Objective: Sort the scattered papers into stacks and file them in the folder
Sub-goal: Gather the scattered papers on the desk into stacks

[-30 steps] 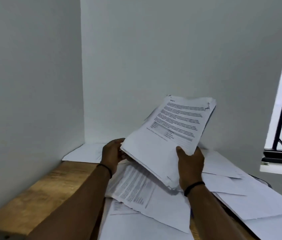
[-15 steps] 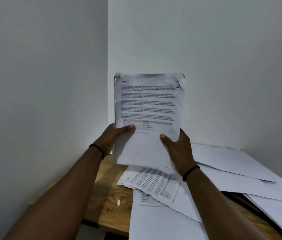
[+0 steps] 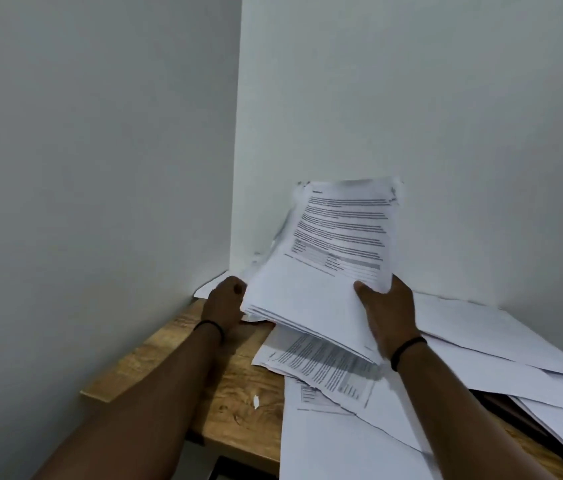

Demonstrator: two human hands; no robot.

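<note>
Stack of papers (image 3: 321, 271), printed side up, now tilted back and lowered toward the desk corner, where 0.5 s ago it stood upright facing the camera; right hand (image 3: 389, 313) grasps its near right edge with the thumb on top, left hand (image 3: 223, 303) is at its left edge with fingers hidden behind the sheets, so its grip cannot be told. Under and around it, loose papers (image 3: 325, 367) lie scattered on the wooden desk (image 3: 238, 393). A dark object (image 3: 501, 403), possibly the folder, shows beneath the right-hand sheets; contents not visible.
</note>
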